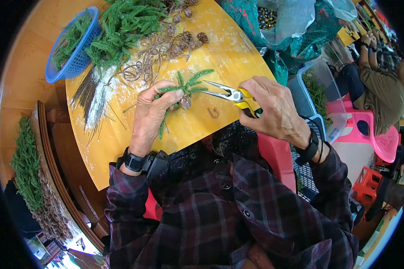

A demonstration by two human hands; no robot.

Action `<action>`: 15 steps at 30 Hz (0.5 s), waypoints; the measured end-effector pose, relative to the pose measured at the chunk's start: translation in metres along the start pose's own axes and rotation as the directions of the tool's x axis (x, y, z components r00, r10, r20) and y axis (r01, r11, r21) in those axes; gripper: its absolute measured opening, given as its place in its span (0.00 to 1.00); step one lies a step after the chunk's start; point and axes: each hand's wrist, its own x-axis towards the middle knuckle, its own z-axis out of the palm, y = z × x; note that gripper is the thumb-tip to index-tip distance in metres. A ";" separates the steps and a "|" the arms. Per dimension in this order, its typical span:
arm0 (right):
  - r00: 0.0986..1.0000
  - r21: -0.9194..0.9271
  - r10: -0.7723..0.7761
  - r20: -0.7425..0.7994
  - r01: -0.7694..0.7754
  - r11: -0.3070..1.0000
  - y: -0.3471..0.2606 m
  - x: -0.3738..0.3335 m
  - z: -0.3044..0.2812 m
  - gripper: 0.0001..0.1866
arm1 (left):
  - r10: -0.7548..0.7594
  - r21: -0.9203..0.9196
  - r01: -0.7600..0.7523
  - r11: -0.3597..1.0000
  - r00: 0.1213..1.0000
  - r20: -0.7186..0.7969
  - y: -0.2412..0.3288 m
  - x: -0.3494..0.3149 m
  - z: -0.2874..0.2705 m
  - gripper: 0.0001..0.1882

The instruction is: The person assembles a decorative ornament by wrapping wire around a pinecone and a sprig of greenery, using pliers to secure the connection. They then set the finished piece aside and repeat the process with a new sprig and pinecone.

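Between the thumb and fingers of my left hand (pixel 152 107) is a green artificial pine sprig (pixel 192 82), its needled tips fanning out to the right and below. A small brown pine cone (pixel 185 103) sits against the sprig just under my thumb. My right hand (pixel 274 105) is wrapped around the yellow and black handles of long-nose pliers (pixel 231 95). The pliers' jaws are parted and point left, their tips close to the sprig. A short curled brown piece (pixel 213 113) lies on the yellow table (pixel 202 127) below the pliers.
Green sprigs (pixel 125 27), brown stems with pine cones (pixel 166 45) and dark wires (pixel 89 96) cover the table's far left. A blue basket (pixel 83 60) stands at its edge. On the right are a green bag (pixel 296 51), a plastic bin (pixel 316 112) and a seated person (pixel 381 85).
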 end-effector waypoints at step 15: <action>0.989 -0.346 -0.148 0.019 0.145 0.927 0.001 0.014 0.005 0.19 | -0.040 0.085 0.037 0.996 0.999 0.035 0.000 -0.004 0.008 0.05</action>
